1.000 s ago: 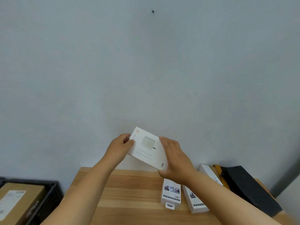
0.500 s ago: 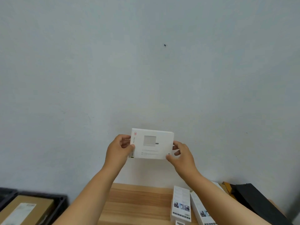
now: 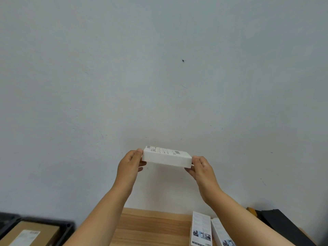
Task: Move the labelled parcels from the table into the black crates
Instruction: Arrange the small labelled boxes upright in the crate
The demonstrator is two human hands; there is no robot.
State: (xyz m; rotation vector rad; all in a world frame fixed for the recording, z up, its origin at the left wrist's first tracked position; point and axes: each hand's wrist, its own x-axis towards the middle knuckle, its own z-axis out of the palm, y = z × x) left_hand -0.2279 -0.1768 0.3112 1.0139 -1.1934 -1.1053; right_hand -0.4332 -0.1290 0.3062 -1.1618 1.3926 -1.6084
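Both hands hold a flat white parcel (image 3: 166, 158) up in front of the wall, well above the wooden table (image 3: 150, 228). Its printed label side faces up and its long edge faces me. My left hand (image 3: 131, 163) pinches its left end, and my right hand (image 3: 201, 167) pinches its right end. Two more white parcels (image 3: 201, 228) (image 3: 221, 232) lie on the table at the lower right. A black crate (image 3: 68, 229) at the lower left holds a brown cardboard box (image 3: 30, 234) with a white label.
A black flat object (image 3: 284, 226) lies at the table's right end, with an orange-brown item (image 3: 252, 211) beside it. A pale wall fills most of the view behind the table.
The white parcel has been tipped from facing me to lying nearly flat, label side up. Both hands rose in the view with it, and the camera tilted further up.
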